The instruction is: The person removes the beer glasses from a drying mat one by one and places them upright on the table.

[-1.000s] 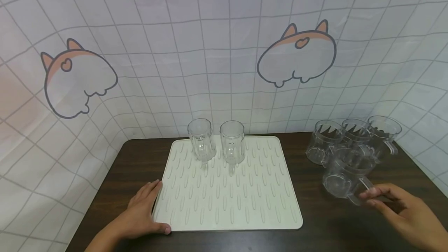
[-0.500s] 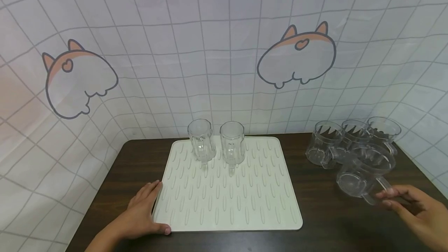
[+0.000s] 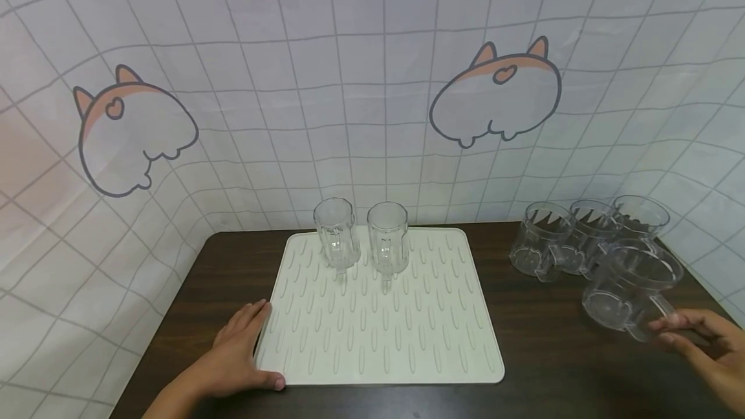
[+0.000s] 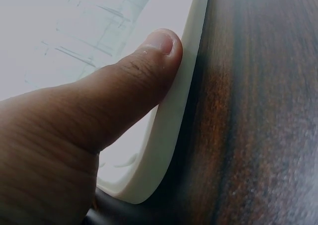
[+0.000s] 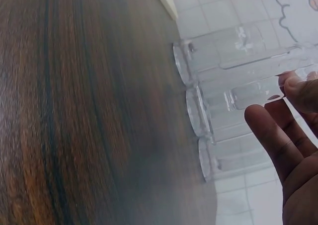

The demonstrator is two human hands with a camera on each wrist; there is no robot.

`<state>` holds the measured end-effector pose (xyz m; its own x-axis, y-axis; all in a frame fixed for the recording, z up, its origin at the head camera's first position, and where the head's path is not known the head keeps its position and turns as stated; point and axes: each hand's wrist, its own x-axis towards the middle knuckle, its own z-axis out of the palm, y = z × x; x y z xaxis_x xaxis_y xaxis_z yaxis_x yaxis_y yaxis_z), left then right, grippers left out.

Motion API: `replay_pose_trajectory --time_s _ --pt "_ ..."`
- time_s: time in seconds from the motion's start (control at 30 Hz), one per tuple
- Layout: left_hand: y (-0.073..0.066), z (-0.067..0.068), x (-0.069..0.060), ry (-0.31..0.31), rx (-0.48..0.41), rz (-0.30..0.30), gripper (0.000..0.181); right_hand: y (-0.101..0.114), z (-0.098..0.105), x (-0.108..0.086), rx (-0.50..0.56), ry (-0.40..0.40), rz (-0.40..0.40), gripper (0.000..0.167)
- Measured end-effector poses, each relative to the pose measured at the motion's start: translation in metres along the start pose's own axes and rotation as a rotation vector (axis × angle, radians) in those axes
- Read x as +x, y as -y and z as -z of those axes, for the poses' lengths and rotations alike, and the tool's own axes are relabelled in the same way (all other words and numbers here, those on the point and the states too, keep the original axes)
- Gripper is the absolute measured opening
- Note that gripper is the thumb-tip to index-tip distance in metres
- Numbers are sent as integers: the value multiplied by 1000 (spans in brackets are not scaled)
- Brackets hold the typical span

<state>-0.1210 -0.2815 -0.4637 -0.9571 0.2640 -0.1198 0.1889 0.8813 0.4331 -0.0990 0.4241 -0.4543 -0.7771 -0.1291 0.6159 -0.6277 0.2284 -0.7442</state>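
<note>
Pinching the handle [image 3: 662,306] of a clear mug [image 3: 625,286] between thumb and fingers, my right grip [image 3: 712,344] is closed lightly at the right of the surface [image 3: 541,348]; whether the mug's base touches down, I cannot tell. My left grip [image 3: 241,344] lies spread at the near-left corner of the pale mat [image 3: 378,341], thumb over its near rim. I judge the step in hand to be shifting this mug, and the next move to call for a level carry, off the three mugs [image 3: 588,238] just beyond. The surface's right edge is close; bare room lies leftward, up to the mat, where two mugs [image 3: 388,238] stand at the far side.
</note>
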Motion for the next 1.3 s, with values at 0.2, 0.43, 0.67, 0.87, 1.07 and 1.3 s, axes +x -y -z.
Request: replay_pose_trajectory --time_s 0.2,0.43,0.67,0.87,1.07,1.3 --pt "-1 0 -1 -2 0 -4 142 -6 5 -6 49 -55 -27 17" --pt "-2 1 -2 -6 -7 -4 142 -16 14 -8 224 -63 37 21" --pt "-3 1 -2 -6 4 1 142 -22 18 -9 183 -105 -12 15" --pt "-2 1 -2 -16 6 -6 142 -26 21 -8 172 -109 -32 40" --pt "-3 1 -2 -13 5 -6 142 -30 22 -11 163 -118 -49 26" --pt "-2 0 -2 -16 5 -9 142 -35 26 -14 36 -130 -69 17"
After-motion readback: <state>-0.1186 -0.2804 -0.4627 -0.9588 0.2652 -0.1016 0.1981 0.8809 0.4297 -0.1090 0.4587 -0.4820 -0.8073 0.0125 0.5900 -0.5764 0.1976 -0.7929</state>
